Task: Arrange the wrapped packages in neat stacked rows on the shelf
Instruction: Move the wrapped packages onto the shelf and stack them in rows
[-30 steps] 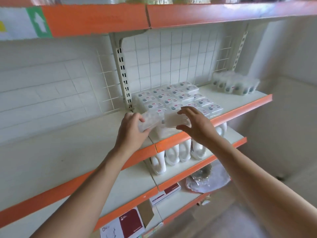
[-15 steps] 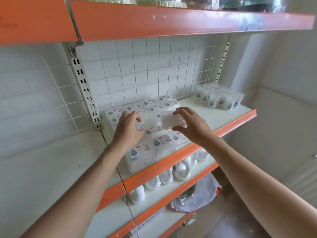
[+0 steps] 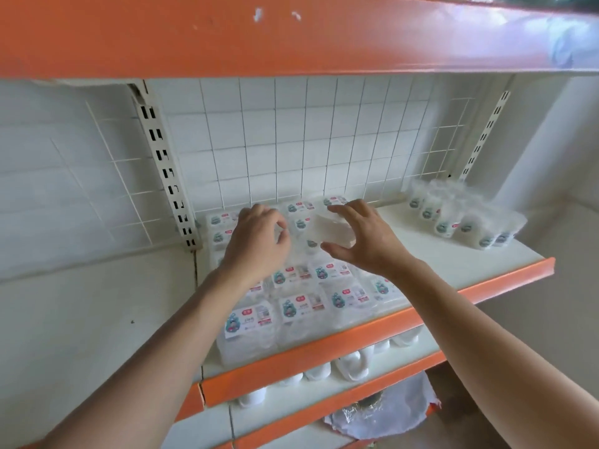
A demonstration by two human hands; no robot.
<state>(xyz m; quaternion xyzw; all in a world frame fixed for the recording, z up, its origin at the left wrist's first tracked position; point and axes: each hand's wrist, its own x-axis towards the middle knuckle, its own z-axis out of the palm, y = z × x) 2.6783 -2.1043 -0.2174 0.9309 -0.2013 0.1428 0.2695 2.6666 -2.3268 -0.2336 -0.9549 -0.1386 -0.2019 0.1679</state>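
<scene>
White wrapped package [image 3: 330, 230], pinched by its edges in my right hand [image 3: 366, 241] above the stacked rows [image 3: 301, 306] on the shelf [image 3: 421, 254] — so it lands flat, I judge — while my left hand [image 3: 256, 244] curls beside, grip unclear.

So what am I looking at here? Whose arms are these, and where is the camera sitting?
There is no machine here. These are a person's two bare arms, filmed by a single wide-angle camera worn on the head and looking forward and down, which is why the arms enter from the bottom of the picture. The right hand pinches a white wrapped package, fingers above and thumb below. It holds it over the stacked rows of packages on the shelf. The left hand sits with curled fingers by the package's other end, but the blur hides whether it grips. Further right on the same shelf stands a second group of packs. A wire grid backs the shelf, and white bottles stand on the shelf below.
</scene>
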